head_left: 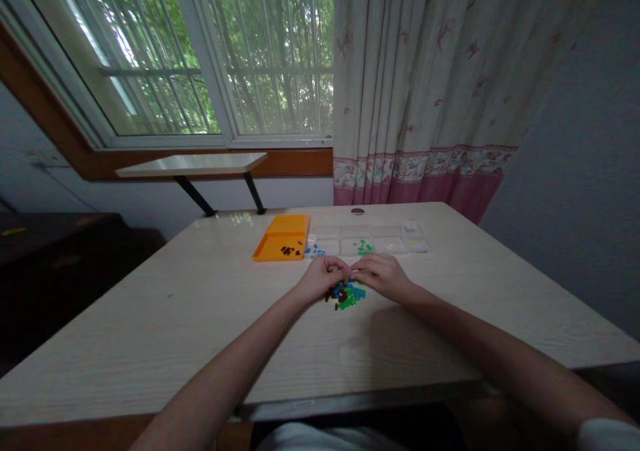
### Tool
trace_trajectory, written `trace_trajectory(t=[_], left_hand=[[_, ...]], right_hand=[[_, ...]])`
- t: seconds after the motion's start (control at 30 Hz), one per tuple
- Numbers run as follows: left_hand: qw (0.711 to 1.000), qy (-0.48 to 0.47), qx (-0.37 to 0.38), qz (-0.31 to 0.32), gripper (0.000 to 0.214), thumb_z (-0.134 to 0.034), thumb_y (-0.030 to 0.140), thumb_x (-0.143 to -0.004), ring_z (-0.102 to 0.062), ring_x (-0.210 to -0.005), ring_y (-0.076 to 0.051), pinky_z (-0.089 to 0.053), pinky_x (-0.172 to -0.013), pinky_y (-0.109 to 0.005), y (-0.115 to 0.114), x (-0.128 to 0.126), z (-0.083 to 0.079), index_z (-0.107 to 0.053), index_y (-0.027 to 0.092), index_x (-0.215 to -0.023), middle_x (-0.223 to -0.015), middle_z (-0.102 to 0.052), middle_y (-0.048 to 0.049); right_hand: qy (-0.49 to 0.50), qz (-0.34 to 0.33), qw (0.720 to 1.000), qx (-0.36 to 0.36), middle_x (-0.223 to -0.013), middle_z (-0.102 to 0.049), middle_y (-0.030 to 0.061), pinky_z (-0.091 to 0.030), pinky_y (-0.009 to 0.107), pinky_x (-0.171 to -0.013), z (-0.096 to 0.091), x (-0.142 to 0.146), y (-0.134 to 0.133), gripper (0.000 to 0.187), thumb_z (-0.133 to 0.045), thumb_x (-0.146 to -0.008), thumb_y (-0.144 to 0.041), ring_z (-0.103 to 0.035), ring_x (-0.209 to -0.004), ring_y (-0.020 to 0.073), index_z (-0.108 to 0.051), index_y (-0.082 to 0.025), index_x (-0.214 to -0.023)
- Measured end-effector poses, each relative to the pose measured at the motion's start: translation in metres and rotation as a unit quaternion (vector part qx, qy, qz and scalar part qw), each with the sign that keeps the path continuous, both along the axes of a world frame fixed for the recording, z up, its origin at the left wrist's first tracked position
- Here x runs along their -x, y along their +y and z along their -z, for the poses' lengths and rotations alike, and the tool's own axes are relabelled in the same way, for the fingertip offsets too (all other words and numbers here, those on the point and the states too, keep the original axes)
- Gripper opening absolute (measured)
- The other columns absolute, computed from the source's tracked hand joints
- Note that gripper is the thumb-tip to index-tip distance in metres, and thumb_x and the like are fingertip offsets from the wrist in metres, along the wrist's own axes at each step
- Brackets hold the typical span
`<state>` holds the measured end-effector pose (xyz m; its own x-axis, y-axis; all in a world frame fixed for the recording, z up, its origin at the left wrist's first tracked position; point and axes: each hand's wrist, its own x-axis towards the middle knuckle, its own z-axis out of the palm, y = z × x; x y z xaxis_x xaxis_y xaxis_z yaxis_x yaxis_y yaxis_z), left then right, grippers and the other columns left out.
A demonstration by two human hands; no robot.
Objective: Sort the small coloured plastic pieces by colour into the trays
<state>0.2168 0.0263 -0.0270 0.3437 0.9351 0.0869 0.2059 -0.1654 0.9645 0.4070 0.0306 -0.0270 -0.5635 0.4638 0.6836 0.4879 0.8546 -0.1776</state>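
A loose pile of small brown, blue and green pieces (350,297) lies on the table. Just over its far side, my left hand (321,277) and my right hand (384,276) meet, fingertips pinched together. Whatever is between the fingers is too small to name. Behind the hands is an orange tray (290,225) with several brown pieces (289,251) in it. To its right stands a clear compartment box (356,233). Blue pieces (316,250) are in its front left compartment, green pieces (365,247) in another, and a few yellowish bits (411,243) farther right.
The wooden table (200,324) spreads out on both sides of my arms. A small raised shelf (195,164) on black legs stands at its back left. A curtain (415,91) and a barred window (270,57) are behind it. A round brown spot (357,211) marks the back edge.
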Motion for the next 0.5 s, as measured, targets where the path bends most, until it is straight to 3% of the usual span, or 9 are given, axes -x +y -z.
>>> trace_trajectory(t=[0.27,0.5], left_hand=[[0.999,-0.034,0.009,0.001,0.032,-0.063,0.039,-0.065,-0.034,-0.041,-0.004,-0.024,-0.041,-0.017,-0.001,0.000,-0.003,-0.065,0.008,-0.071,-0.049,-0.048,0.0030],[1.000,0.011,-0.017,0.024,0.036,-0.060,0.044,-0.068,-0.030,-0.039,-0.004,-0.021,-0.039,-0.017,-0.003,0.003,-0.009,-0.062,0.009,-0.076,-0.045,-0.041,0.0061]], right_hand=[[0.044,-0.013,0.999,-0.016,-0.077,-0.065,0.0033,-0.045,0.022,-0.064,-0.001,0.002,0.000,0.014,-0.054,-0.082,-0.030,-0.059,-0.071,0.0125,-0.063,-0.019,-0.087],[0.047,-0.016,0.999,0.000,-0.076,-0.064,0.0037,-0.045,0.023,-0.064,-0.008,0.000,-0.005,0.015,-0.053,-0.083,-0.029,-0.059,-0.070,0.0123,-0.064,-0.019,-0.085]])
